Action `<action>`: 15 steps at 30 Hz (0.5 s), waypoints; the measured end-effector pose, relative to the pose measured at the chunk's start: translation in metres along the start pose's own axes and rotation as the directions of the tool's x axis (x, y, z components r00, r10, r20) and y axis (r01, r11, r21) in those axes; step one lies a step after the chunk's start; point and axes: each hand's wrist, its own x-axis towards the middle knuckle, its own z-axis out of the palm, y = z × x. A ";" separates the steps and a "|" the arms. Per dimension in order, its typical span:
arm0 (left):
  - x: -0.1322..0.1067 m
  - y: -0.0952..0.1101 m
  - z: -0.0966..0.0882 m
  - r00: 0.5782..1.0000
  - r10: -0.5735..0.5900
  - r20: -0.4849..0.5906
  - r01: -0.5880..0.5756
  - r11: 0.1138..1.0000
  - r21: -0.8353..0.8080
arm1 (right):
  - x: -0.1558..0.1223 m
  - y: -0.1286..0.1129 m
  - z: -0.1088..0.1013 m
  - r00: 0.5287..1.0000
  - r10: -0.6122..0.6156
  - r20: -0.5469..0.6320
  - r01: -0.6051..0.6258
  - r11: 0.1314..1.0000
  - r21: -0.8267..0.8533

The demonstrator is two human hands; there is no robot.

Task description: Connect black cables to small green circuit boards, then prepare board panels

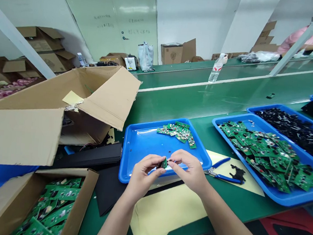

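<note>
My left hand (142, 173) and my right hand (190, 170) meet over the front edge of a blue tray (142, 145). Both pinch one small green circuit board (164, 163) between their fingertips. A little pile of the same green boards (178, 132) lies at the far side of that tray. Blue-handled pliers (221, 173) rest on yellow paper just right of my right hand, beside a small black part (238, 173).
A second blue tray (279, 194) heaped with green boards sits at right, behind it a tray of black parts (296, 129). Open cardboard boxes stand at left, one (53, 207) holding green boards. A water bottle (216, 68) stands on the green belt. Another person (297, 38) is at far right.
</note>
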 end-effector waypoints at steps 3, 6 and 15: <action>0.000 -0.002 0.001 0.998 0.026 -0.055 -0.022 0.996 0.081 | -0.001 -0.001 0.003 0.999 -0.019 0.033 0.019 1.000 -0.011; 0.002 -0.007 -0.001 0.992 0.049 -0.118 -0.038 0.994 0.099 | -0.005 -0.003 0.007 0.990 -0.043 0.138 0.047 0.999 -0.020; 0.001 -0.004 -0.006 0.943 0.310 -0.122 -0.254 0.905 0.342 | 0.000 0.001 0.001 0.894 0.425 0.142 -0.448 0.827 0.339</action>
